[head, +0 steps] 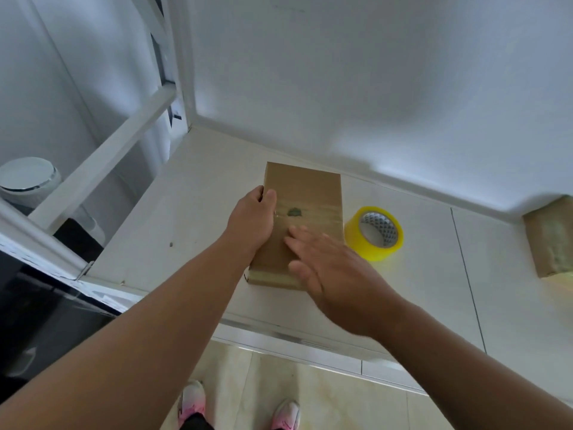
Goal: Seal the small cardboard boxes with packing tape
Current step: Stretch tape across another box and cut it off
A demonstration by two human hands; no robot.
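Observation:
A small brown cardboard box (305, 193) lies flat on the white counter (192, 212), with shiny clear tape across its middle and over its near end. My left hand (252, 220) grips the box's left edge, thumb on top and fingers curled down the side. My right hand (328, 262) lies flat on the near half of the lid, fingers straight and slightly blurred. A roll of yellow packing tape (373, 232) lies on the counter just right of the box, touched by neither hand.
A second taped cardboard box (550, 240) sits at the far right edge against the white wall. A white round appliance (29, 178) stands low at the left beyond a white rail. My pink shoes (192, 405) show on the tiled floor below the counter's front edge.

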